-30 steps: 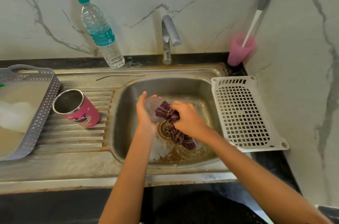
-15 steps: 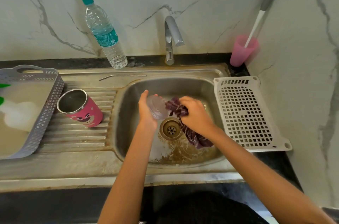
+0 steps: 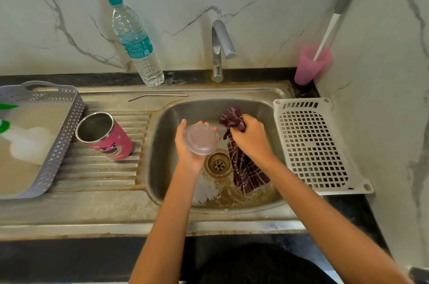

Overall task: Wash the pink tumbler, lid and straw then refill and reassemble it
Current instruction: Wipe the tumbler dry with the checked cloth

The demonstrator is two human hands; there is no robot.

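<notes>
Gripping the clear lid [image 3: 201, 139] over the sink [image 3: 167, 144], likely so drips drained, the left hand [image 3: 186, 153] faced the right hand [image 3: 251, 137] clutching a checked cloth [image 3: 243, 167].

A stainless steel sink [image 3: 162, 204] is seen dull and stained brown. A translucent plastic lid [image 3: 201, 139] and a woven checked cloth [image 3: 243, 167] are held over it. The tumbler [image 3: 104, 136] is shown as glossy pink outside, bare metal inside. A thin metal straw [image 3: 157, 96] lies at the back rim.
</notes>
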